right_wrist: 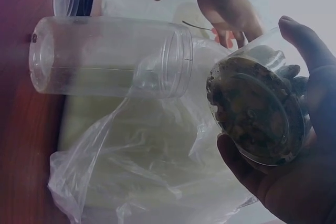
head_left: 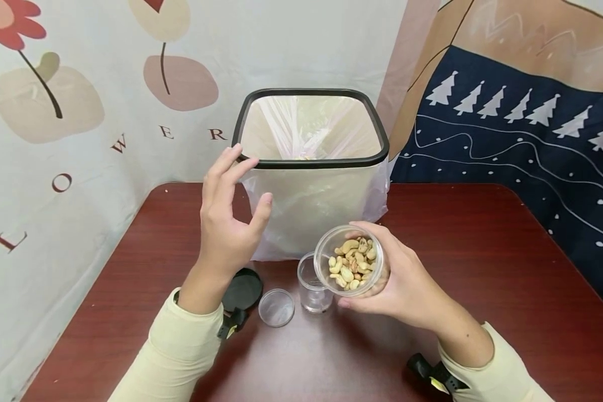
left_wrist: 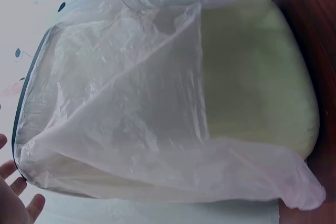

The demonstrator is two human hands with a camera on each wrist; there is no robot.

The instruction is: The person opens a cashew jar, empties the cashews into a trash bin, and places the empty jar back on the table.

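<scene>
My right hand (head_left: 412, 282) grips a clear plastic jar (head_left: 382, 279) around its side, tilting its open mouth toward the head camera. Cashews and other mixed nuts (head_left: 352, 265) lie inside; in the right wrist view the jar's base (right_wrist: 252, 114) shows. My left hand (head_left: 228, 229) is raised with fingers spread beside the front left corner of a waste bin (head_left: 311, 212). Its fingertips overlap the black rim (head_left: 321, 163); whether they touch it I cannot tell. Below the held jar stands a second clear jar (head_left: 314, 298), upright and uncapped, also seen in the right wrist view (right_wrist: 110, 59).
A transparent disc-shaped lid (head_left: 276, 307) and a black lid (head_left: 243, 289) lie left of the standing jar. The bin's thin plastic liner (head_left: 377, 195) hangs outside it. Bin and jars stand on a reddish-brown table (head_left: 482, 268), with printed cloths (head_left: 512, 134) behind.
</scene>
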